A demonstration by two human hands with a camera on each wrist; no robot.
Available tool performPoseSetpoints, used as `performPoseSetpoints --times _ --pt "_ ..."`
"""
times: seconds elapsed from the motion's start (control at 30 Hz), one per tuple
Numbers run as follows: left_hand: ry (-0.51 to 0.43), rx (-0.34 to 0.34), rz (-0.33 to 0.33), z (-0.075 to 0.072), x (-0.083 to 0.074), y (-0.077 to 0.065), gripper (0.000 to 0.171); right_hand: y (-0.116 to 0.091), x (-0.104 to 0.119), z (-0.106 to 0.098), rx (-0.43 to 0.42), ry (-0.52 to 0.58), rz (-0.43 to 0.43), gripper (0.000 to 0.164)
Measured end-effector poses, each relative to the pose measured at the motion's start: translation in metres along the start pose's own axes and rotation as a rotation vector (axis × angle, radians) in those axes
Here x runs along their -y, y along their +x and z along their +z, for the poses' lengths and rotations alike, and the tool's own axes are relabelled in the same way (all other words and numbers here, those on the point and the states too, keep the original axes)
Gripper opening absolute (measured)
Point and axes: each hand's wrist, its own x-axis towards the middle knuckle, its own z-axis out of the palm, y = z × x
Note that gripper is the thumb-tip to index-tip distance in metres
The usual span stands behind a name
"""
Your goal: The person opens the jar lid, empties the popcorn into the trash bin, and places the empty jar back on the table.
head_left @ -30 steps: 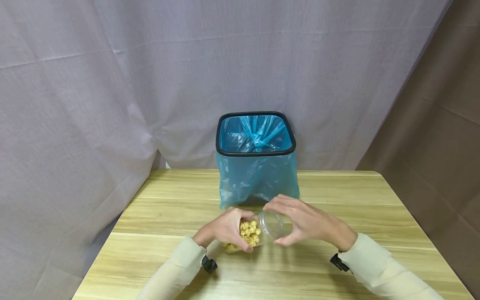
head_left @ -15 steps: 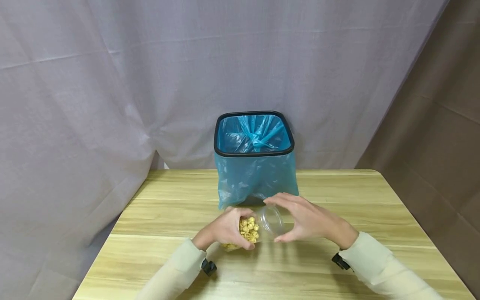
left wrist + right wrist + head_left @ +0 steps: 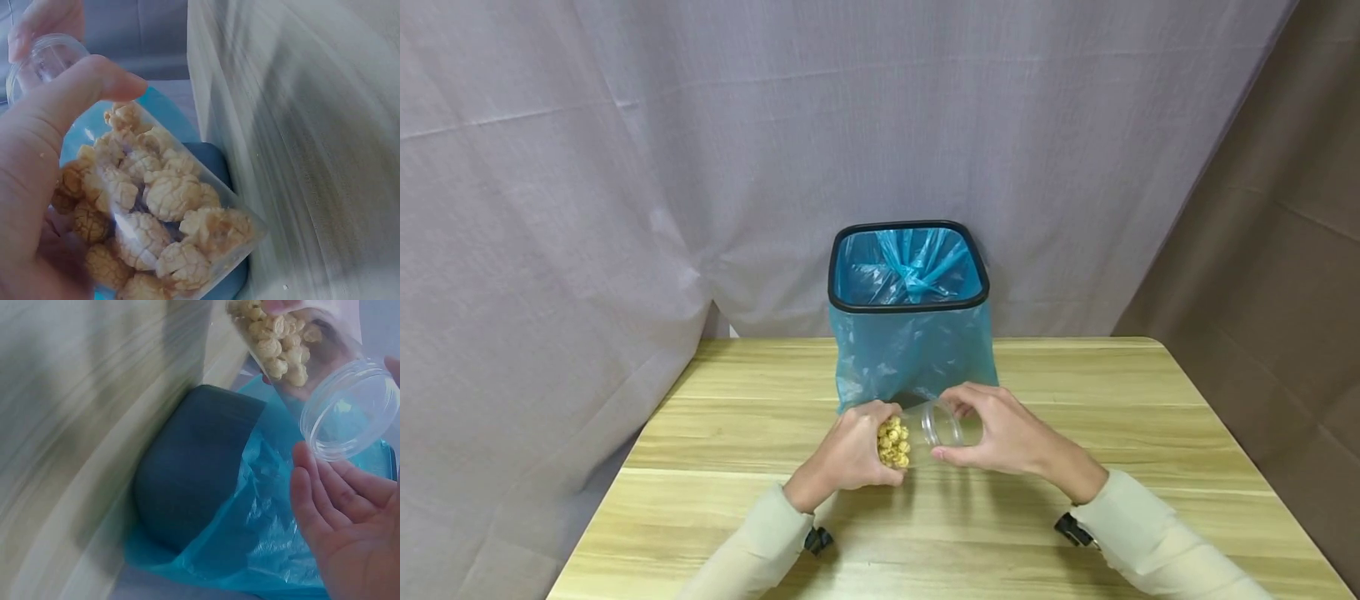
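A clear plastic jar [image 3: 206,256] of yellow popcorn [image 3: 892,442] lies tilted on its side, its mouth end to the right. My left hand [image 3: 852,450] grips it around the body, thumb on the near side. At the mouth end is a clear round lid [image 3: 350,412]; whether it sits fully on the jar I cannot tell. My right hand [image 3: 1009,432] holds this lid by its edge, with fingers on one side and thumb on the other. In the left wrist view, the thumb crosses the jar above the popcorn.
Just beyond the hands stands a dark bin [image 3: 194,462] lined with a blue plastic bag [image 3: 917,350], with a black rim [image 3: 910,308] on top. Everything rests on a wood-grain table [image 3: 737,400]. Grey curtains [image 3: 760,167] hang behind it.
Both hands and the jar have moved slightly away from me, toward the bin. My right fingers and thumb have come closer together at the lid. The bin stays in place.
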Motion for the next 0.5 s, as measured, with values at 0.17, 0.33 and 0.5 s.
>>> performPoseSetpoints --times 0.17,0.33,0.5 --pt "-0.009 0.017 0.017 -0.004 -0.001 -0.001 0.076 -0.001 0.002 0.003 -0.042 -0.001 -0.067 0.062" --pt "-0.035 0.038 0.038 -0.009 0.002 0.0 0.075 -0.001 0.004 0.004 -0.065 -0.026 -0.148 0.059" --pt "-0.05 0.063 0.057 -0.011 0.005 0.001 0.073 0.001 0.005 0.003 -0.061 -0.046 -0.222 0.063"
